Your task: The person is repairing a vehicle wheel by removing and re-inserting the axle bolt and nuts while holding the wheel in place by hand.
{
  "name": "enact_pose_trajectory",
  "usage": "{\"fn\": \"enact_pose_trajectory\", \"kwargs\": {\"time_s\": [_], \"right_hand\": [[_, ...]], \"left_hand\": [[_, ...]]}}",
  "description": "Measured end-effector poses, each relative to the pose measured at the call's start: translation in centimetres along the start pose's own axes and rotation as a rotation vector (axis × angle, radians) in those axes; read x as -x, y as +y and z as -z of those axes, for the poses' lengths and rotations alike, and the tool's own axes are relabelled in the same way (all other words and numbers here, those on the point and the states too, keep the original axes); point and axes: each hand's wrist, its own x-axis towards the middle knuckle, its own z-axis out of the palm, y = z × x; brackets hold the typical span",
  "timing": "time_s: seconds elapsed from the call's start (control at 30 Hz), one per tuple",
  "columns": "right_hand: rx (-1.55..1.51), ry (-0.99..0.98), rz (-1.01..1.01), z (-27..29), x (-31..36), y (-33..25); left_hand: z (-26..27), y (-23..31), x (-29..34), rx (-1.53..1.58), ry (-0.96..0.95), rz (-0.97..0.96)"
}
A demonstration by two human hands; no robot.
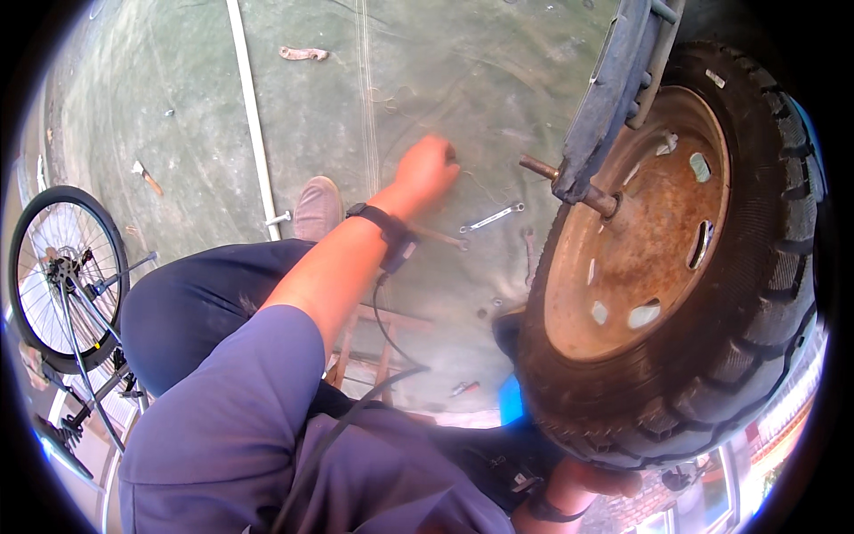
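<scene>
wheel at our right, left hand out over the tools

our left hand (430, 173) is stretched over the green ground, fingers curled inward; blur keeps us from telling whether it grips anything. our right hand (607, 481) is low at the tyre's underside, and we can't tell whether it grasps or just touches the rubber.

the rusty wheel (654, 254) stands at our right, its axle (602, 204) at the end of the dark fork arm (614, 102). we judge the step in hand to be work around that axle. to do it well, we'd steady the tyre with the right hand, keep fingers out from between arm and rim, and pick a spanner that fits snugly. the shiny spanner (492, 217) and a duller spanner (442, 237) lie near the left hand.

as for containers, we can't pick one out surely; the blue object (511, 401) is partly hidden, so its contents, if any, stay unknown.
</scene>
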Motion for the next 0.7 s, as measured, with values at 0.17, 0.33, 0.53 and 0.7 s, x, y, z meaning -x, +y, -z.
{"fn": "enact_pose_trajectory", "kwargs": {"time_s": [0.17, 0.33, 0.53, 0.7], "right_hand": [[0.109, -0.016, 0.066, -0.1, -0.9, -1.0], [0.055, -0.029, 0.097, -0.5, -1.9, -1.3], [-0.220, -0.015, 0.152, -1.2, -2.2, 0.4], [-0.229, 0.034, 0.050, -1.9, -2.6, -0.9]], "left_hand": [[3.5, -0.3, 0.5, 1.331, -0.320, 0.206], [5.4, 0.1, 1.6, 1.751, -0.595, 0.031], [6.3, 1.8, 2.6, 1.822, -0.744, -0.066], [6.8, 4.9, 3.2, 1.709, -0.622, -0.126]]}}
